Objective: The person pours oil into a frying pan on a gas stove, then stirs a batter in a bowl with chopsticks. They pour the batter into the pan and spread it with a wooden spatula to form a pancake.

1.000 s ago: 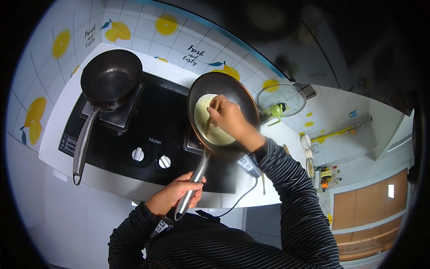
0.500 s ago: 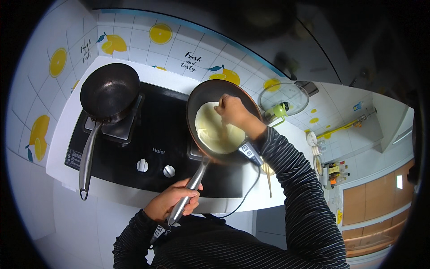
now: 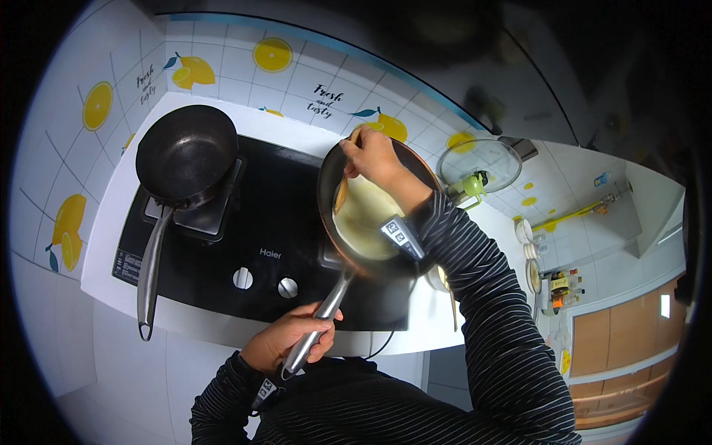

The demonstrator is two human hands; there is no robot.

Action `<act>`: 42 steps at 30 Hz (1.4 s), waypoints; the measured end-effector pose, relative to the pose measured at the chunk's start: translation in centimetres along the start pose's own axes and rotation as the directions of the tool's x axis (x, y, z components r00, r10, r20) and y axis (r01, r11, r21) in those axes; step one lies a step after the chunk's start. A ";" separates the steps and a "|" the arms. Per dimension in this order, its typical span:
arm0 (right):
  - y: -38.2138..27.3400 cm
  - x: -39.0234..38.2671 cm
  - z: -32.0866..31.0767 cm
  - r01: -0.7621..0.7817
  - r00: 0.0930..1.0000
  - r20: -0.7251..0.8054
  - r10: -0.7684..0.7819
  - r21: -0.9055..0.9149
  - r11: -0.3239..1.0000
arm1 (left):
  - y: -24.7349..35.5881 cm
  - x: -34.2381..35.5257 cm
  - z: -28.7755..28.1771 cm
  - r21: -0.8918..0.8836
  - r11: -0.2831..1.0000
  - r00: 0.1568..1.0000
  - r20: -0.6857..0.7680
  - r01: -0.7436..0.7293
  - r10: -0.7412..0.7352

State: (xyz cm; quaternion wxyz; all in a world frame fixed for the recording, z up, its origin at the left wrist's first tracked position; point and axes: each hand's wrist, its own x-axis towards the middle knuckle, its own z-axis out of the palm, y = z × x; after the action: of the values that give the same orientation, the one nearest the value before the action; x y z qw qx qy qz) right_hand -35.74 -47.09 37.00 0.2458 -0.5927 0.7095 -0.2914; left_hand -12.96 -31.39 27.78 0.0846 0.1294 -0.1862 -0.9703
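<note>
My left hand (image 3: 291, 340) is wrapped around the metal handle of a dark frying pan (image 3: 414, 162) over the stove's right side. A smooth, pale cream-coloured layer (image 3: 371, 202) covers much of the pan's bottom. Over the pan's far left part, my right hand (image 3: 374, 157) is closed on a wooden spatula (image 3: 341, 196). The spatula's flat end sits at the left edge of the pale layer; the fingers and wrist hide part of it.
A second dark pan (image 3: 185, 152) rests on the left burner of the black cooktop (image 3: 248, 215), its handle jutting toward me. Behind the frying pan, a glass lid (image 3: 486, 159) stands beside a green-handled item (image 3: 469, 185). Bowls (image 3: 523, 231) and bottles (image 3: 567, 289) are farther right.
My right hand has moved up and left toward the pan's far rim, and the wooden spatula now shows at the pale layer's left edge. My left hand keeps its hold on the handle.
</note>
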 end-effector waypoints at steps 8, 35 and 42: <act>6.9 -2.7 -5.1 0.248 0.938 -0.103 -0.329 -0.460 0.852 | 0.2 -0.1 0.0 -0.044 0.999 1.000 0.016 0.006 -0.005; 4.2 -11.1 -2.5 0.467 0.875 0.286 -0.390 -0.291 0.835 | 0.0 0.2 -0.5 -0.054 0.999 0.999 0.034 0.004 -0.003; 4.8 -6.5 -2.7 0.280 0.959 0.187 -0.212 -0.537 0.795 | 0.1 0.3 -0.7 -0.034 0.999 0.999 0.050 -0.004 0.006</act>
State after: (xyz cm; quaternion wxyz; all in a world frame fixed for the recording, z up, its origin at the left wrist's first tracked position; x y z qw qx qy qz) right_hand -39.85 -39.78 35.55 0.0629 -0.7416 0.6647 -0.0656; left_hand -13.04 -31.78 27.17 0.0845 0.1030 -0.1722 -0.9760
